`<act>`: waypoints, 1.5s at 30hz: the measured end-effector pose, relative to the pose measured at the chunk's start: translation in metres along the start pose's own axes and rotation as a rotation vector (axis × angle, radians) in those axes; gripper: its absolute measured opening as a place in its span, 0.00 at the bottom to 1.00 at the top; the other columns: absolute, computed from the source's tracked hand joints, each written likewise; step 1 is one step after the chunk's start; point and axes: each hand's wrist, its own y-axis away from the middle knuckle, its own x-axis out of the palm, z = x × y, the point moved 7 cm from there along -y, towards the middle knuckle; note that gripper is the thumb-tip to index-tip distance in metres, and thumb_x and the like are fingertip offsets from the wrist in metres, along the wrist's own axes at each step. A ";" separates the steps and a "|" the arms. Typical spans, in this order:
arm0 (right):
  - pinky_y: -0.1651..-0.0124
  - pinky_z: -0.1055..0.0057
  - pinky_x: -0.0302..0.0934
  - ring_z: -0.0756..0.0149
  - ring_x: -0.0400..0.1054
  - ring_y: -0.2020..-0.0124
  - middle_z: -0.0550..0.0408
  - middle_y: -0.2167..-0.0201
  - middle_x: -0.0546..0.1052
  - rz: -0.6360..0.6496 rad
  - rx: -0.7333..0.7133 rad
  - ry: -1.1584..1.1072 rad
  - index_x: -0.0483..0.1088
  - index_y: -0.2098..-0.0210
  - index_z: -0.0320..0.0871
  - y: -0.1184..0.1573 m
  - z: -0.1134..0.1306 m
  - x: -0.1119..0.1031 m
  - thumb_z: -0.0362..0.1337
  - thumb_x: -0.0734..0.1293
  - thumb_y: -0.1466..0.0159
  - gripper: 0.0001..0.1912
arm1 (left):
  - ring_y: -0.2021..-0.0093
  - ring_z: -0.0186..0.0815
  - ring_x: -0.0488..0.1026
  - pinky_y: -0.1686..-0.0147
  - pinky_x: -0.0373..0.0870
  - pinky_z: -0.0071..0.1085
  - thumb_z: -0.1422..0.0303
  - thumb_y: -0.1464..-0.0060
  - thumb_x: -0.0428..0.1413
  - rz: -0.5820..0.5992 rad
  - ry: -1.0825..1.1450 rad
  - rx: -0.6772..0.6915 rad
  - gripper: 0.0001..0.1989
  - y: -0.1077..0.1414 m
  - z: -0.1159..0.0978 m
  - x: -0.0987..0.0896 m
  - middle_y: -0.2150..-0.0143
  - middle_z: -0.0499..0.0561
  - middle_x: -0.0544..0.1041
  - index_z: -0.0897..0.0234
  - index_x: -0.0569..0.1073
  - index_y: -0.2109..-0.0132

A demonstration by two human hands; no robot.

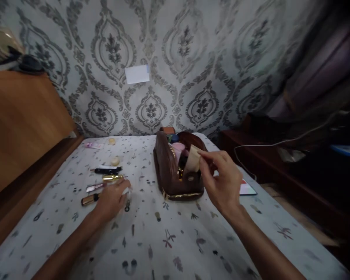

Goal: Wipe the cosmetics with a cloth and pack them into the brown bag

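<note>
A brown leather bag (167, 175) stands unzipped on the patterned white cloth, with pink and dark items inside its opening. My right hand (221, 177) pinches a beige flap or strip (193, 159) at the bag's right front; whether it belongs to the bag I cannot tell. My left hand (112, 198) rests low among small cosmetics at the left, its fingers curled over something pale that is mostly hidden. Around it lie a gold tube (112, 177), a black pen-like item (106, 170), a pink-and-clear tube (93, 188) and a black-and-gold tube (89, 199).
Farther back on the cloth (151, 233) are a pink tube (93, 146) and small round yellowish items (115, 160). A phone-like object (247, 188) lies right of the bag. A wooden panel (26, 124) borders the left; a white cable (268, 145) runs across dark furniture at right.
</note>
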 end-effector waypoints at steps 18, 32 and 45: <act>0.67 0.74 0.63 0.69 0.69 0.69 0.53 0.68 0.73 0.705 0.020 -0.468 0.74 0.61 0.40 0.097 0.082 0.145 0.26 0.61 0.37 0.11 | 0.44 0.44 0.66 0.48 0.64 0.35 0.73 0.47 0.48 0.168 -0.130 -0.254 0.21 -0.031 0.171 -0.006 0.45 0.55 0.72 0.61 0.69 0.47; 0.73 0.76 0.60 0.72 0.67 0.75 0.58 0.75 0.72 0.723 0.589 -0.827 0.73 0.62 0.39 0.136 0.053 0.165 0.37 0.64 0.39 0.09 | 0.45 0.48 0.70 0.46 0.64 0.40 0.62 0.44 0.44 0.102 -0.128 -0.185 0.20 -0.019 0.168 -0.035 0.45 0.61 0.72 0.66 0.66 0.48; 0.77 0.75 0.58 0.72 0.61 0.77 0.60 0.76 0.65 0.641 0.812 -1.108 0.69 0.61 0.44 0.137 0.055 0.160 0.66 0.60 0.41 0.31 | 0.57 0.47 0.76 0.58 0.71 0.40 0.53 0.39 0.45 -0.112 0.397 0.022 0.18 0.035 -0.018 0.006 0.58 0.56 0.78 0.60 0.68 0.54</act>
